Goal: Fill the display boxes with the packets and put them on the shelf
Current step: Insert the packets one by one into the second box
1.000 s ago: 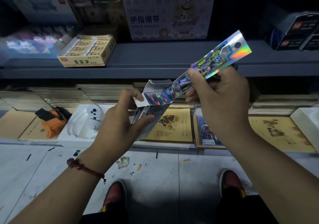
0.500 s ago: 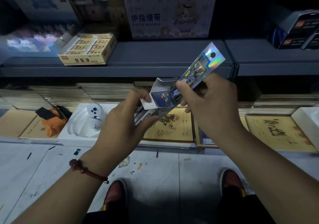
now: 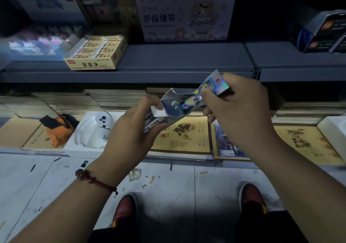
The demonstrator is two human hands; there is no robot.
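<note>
Dim shop aisle, seen from the head camera looking down.

- Left hand: fingers curled round the lower part of a small silver display box, thumb on its white top flap. The box is held tilted in the air, with its open end up and to the right.
- Right hand: thumb and fingers pinch a shiny rainbow-foil packet near its hang-hole end.
- The packet's lower end sits inside the box mouth and its upper end sticks out at a slant.
- Both are held in front of the grey shelf, above a row of yellow notebooks.
- On the shelf: a yellow carton to the left and a pale bear-print box behind.
- A red cord bracelet is on the left wrist.
- Lower left: a white tray and an orange pouch.
</note>
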